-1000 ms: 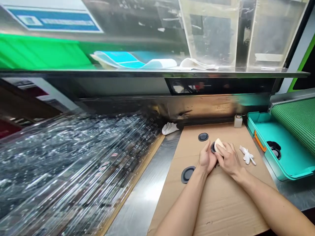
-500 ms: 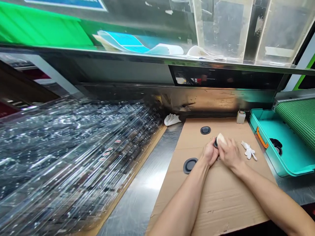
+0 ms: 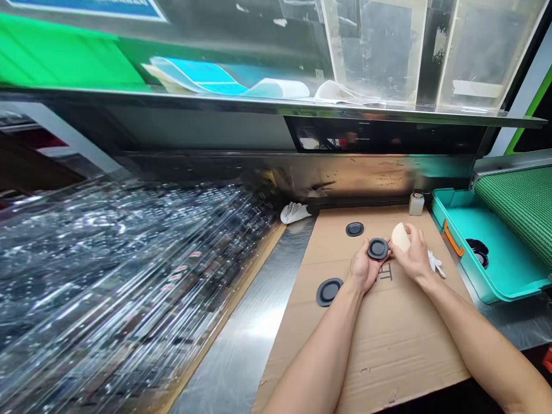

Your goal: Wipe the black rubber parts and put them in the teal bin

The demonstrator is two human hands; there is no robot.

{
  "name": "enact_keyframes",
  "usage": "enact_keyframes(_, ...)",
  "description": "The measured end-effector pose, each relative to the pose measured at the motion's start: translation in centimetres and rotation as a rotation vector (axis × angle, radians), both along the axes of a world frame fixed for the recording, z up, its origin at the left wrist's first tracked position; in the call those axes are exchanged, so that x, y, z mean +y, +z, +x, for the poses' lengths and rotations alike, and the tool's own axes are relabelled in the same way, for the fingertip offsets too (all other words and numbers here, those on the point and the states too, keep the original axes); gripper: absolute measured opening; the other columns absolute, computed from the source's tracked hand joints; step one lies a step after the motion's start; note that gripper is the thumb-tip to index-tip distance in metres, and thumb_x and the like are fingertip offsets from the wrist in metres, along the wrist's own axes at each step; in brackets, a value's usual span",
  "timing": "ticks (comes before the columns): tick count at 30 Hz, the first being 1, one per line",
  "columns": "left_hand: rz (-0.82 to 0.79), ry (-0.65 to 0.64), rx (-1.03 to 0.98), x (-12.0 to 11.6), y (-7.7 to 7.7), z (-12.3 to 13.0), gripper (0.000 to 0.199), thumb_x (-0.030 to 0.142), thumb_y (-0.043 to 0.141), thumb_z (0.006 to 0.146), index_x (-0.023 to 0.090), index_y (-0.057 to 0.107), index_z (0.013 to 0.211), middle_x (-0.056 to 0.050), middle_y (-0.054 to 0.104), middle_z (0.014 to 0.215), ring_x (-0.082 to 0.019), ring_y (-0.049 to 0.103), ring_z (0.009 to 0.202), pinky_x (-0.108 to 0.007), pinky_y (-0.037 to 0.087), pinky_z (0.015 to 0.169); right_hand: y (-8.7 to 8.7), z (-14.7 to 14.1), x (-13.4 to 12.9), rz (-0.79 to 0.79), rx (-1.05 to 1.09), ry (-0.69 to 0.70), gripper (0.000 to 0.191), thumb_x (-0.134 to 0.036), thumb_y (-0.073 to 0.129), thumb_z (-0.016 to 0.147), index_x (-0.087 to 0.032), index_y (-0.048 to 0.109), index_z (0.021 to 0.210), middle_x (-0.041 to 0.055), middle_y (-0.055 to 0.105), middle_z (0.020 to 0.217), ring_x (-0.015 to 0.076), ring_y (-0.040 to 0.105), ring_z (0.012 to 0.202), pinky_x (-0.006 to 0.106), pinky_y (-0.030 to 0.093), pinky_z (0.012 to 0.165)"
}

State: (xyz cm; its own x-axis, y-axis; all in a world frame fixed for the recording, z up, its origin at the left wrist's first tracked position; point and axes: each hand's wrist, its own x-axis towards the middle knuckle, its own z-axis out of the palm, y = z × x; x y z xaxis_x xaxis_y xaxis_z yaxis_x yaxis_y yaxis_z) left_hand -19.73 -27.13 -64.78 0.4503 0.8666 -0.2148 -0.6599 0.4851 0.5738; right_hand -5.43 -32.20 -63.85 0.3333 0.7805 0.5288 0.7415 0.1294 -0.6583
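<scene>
My left hand (image 3: 364, 267) holds up a small round black disc (image 3: 378, 248) with a raised ring, its face turned toward me. Pinched in my right hand (image 3: 414, 253) is a cream-coloured pad (image 3: 400, 237), possibly a sponge, a little to the right of the disc and apart from it. Another black disc (image 3: 354, 229) lies flat beyond my left hand. A larger black disc (image 3: 329, 292) rests left of my left wrist. Under both hands is a flat cardboard sheet (image 3: 371, 356) with a dark printed mark.
A small white bottle (image 3: 416, 204) stands at the cardboard's far right. Beside it sits a teal bin (image 3: 509, 287) holding black parts, below a green mesh belt (image 3: 517, 190). A white glove (image 3: 436, 264) lies near my right hand, another (image 3: 295, 213) farther back. Clear plastic-wrapped goods (image 3: 129, 276) fill the left.
My right hand has lifted the cream pad off the disc and moved right. The disc in my left hand now shows its whole face. The view has shifted slightly.
</scene>
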Motion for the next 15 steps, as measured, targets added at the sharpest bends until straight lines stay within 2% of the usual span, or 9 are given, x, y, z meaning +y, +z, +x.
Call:
enact_keyframes(3, 0.004, 0.021, 0.004, -0.1, 0.1, 0.0, 0.032, 0.035, 0.046, 0.102, 0.014, 0.07, 0.104, -0.012, 0.075, 0.101, -0.023, 0.071, 0.101, -0.038, 0.058, 0.092, 0.4, -0.3, -0.9, -0.226, 0.009, 0.202, 0.057, -0.035, 0.076, 0.076, -0.026, 0.06, 0.13, 0.007, 0.067, 0.12, 0.0258, 0.065, 0.11, 0.04, 0.052, 0.096)
enact_keyframes(5, 0.013, 0.002, 0.015, -0.2, 0.1, 0.1, 0.031, 0.036, 0.048, 0.101, 0.014, 0.069, 0.104, -0.012, 0.075, 0.103, -0.024, 0.07, 0.104, -0.039, 0.057, 0.094, 0.5, -0.4, -1.2, -0.305, 0.013, 0.268, 0.055, -0.036, 0.078, 0.076, -0.03, 0.063, 0.128, 0.0036, 0.072, 0.116, 0.0252, 0.068, 0.105, 0.038, 0.053, 0.092)
enact_keyframes(10, 0.065, -0.021, 0.018, -0.7, -0.1, 0.3, 0.03, 0.036, 0.051, 0.1, 0.012, 0.069, 0.105, -0.014, 0.073, 0.108, -0.026, 0.069, 0.107, -0.041, 0.056, 0.097, 0.2, -0.5, -0.5, -0.301, 0.157, 0.26, 0.031, -0.044, 0.065, 0.088, -0.025, 0.073, 0.111, 0.003, 0.076, 0.101, 0.0212, 0.069, 0.091, 0.033, 0.052, 0.084)
enact_keyframes(15, 0.047, -0.039, 0.05, -0.6, -0.2, 0.3, 0.028, 0.037, 0.055, 0.098, 0.012, 0.068, 0.104, -0.014, 0.073, 0.106, -0.027, 0.07, 0.106, -0.043, 0.056, 0.097, -0.5, -1.1, 0.8, -0.317, 0.477, 0.425, 0.038, -0.045, 0.065, 0.085, -0.014, 0.074, 0.105, 0.0058, 0.076, 0.092, 0.017, 0.067, 0.079, 0.027, 0.051, 0.071)
